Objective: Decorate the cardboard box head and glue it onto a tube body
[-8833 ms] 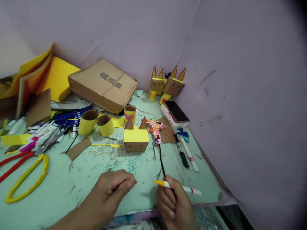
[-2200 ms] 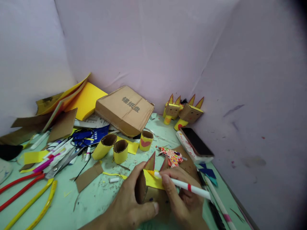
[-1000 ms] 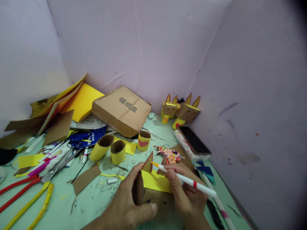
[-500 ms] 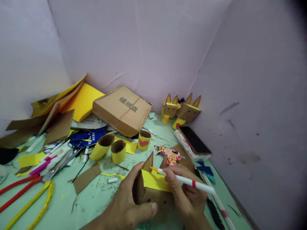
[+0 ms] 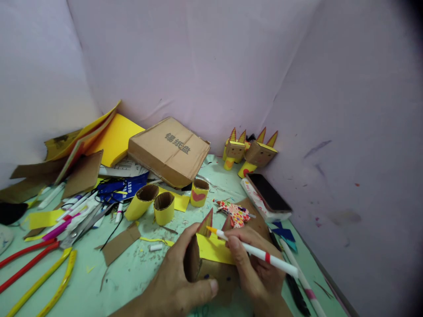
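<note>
A small cardboard box head point(image 5: 216, 268) has a yellow top, dark dots on its front and two pointed ears with red edges. My left hand point(image 5: 180, 273) is wrapped round its left side, thumb across the front. In my right hand point(image 5: 256, 264) is a white marker point(image 5: 261, 252) with a red band. Its orange tip is at the left ear point(image 5: 206, 222), where touching or apart is hard to tell. My right fingers partly hide the right ear.
Yellow cardboard tubes point(image 5: 164, 208) stand behind my hands, with a cardboard box point(image 5: 168, 152) farther back. Finished-looking figures point(image 5: 261, 154) and a phone point(image 5: 268, 192) are at the right. Pliers point(image 5: 29, 264), scissors and markers lie left.
The marker's rear end has dipped slightly, and its tip has shifted a little at the left ear. Both hands keep their grip.
</note>
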Demonstrator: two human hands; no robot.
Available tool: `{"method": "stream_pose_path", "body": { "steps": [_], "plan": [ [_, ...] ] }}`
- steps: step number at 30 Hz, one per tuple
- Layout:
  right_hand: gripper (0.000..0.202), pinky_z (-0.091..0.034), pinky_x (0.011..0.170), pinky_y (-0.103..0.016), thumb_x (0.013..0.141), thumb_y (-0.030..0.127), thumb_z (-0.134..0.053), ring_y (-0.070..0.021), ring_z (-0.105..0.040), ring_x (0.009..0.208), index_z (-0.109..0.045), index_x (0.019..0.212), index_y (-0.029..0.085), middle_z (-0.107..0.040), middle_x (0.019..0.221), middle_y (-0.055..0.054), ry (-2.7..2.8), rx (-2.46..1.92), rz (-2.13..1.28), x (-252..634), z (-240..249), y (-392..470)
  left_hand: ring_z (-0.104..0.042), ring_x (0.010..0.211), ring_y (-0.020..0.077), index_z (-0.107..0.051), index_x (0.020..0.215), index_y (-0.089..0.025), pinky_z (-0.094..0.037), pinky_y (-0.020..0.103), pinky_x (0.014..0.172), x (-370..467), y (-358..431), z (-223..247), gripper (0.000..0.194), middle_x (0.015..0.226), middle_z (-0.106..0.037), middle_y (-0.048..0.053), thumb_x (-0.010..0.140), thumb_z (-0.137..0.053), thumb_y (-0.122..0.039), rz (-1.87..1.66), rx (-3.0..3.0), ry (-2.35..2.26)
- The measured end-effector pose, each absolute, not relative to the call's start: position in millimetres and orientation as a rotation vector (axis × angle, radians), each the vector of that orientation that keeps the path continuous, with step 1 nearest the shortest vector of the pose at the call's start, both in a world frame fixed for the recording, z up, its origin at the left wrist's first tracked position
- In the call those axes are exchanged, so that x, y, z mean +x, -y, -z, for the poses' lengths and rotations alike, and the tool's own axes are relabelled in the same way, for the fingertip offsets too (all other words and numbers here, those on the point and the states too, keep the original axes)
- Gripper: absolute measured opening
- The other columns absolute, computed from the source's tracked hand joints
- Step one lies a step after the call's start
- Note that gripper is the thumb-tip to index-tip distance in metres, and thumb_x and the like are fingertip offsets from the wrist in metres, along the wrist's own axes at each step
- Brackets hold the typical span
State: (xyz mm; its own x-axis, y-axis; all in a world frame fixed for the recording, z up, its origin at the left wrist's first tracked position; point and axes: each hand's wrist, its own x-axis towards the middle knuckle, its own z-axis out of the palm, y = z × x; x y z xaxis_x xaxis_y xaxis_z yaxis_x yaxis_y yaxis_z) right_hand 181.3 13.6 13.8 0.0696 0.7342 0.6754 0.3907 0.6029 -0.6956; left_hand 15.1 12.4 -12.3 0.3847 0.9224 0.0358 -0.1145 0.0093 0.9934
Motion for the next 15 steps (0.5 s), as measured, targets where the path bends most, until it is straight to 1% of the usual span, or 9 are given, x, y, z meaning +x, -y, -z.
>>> {"method": "stream_pose_path", "body": {
  "steps": [3, 5, 9, 13, 15],
  "plan": [
    [0.018, -0.044, 0.056, -0.027, 0.09, 0.019, -0.055, -0.015, -0.059, 0.058, -0.067, 0.076, 0.021, -0.064, 0.064, 0.0, 1.564, -0.964, -0.348, 181.7, -13.4, -13.4, -0.051, 0.123, 0.0384, -0.036, 0.141, -0.022, -0.041, 0.051, 0.103, 14.4, -12.1, 13.4, 0.089, 0.137, -0.055, 0.012, 0.064, -0.078, -0.037, -0.977, 1.29, -0.835],
    [0.018, -0.043, 0.055, -0.027, 0.09, 0.019, -0.056, -0.0144, -0.058, 0.057, -0.066, 0.075, 0.02, -0.063, 0.064, 0.0, 1.577, -0.955, -0.36, 181.7, -12.9, -13.3, -0.052, 0.122, 0.0382, -0.036, 0.141, -0.021, -0.041, 0.051, 0.102, 14.2, -11.9, 13.1, 0.089, 0.136, -0.055, 0.013, 0.064, -0.078, -0.037, -0.97, 1.299, -0.834],
    [0.019, -0.044, 0.055, -0.027, 0.09, 0.022, -0.054, -0.0158, -0.06, 0.058, -0.069, 0.08, 0.02, -0.064, 0.064, -0.001, 1.55, -0.999, -0.323, 181.7, -13.0, -12.6, -0.053, 0.121, 0.0377, -0.035, 0.14, -0.021, -0.043, 0.049, 0.1, 14.4, -10.7, 11.0, 0.088, 0.136, -0.055, 0.013, 0.064, -0.078, -0.035, -0.966, 1.292, -0.816],
    [0.022, -0.043, 0.052, -0.026, 0.09, 0.023, -0.055, -0.0149, -0.058, 0.055, -0.067, 0.071, 0.019, -0.062, 0.061, -0.001, 1.561, -0.989, -0.356, 182.2, -13.4, -12.0, -0.055, 0.118, 0.0364, -0.036, 0.139, -0.021, -0.043, 0.048, 0.1, 15.0, -9.9, 8.1, 0.086, 0.132, -0.058, 0.011, 0.064, -0.077, -0.032, -0.965, 1.284, -0.822],
    [0.022, -0.043, 0.052, -0.027, 0.09, 0.024, -0.055, -0.0153, -0.058, 0.055, -0.068, 0.073, 0.019, -0.063, 0.062, -0.002, 1.556, -1.002, -0.35, 182.6, -13.1, -12.0, -0.055, 0.117, 0.0359, -0.038, 0.138, -0.022, -0.042, 0.048, 0.1, 15.3, -10.1, 6.6, 0.085, 0.131, -0.058, 0.01, 0.063, -0.077, -0.031, -0.962, 1.293, -0.845]
  ]
}}
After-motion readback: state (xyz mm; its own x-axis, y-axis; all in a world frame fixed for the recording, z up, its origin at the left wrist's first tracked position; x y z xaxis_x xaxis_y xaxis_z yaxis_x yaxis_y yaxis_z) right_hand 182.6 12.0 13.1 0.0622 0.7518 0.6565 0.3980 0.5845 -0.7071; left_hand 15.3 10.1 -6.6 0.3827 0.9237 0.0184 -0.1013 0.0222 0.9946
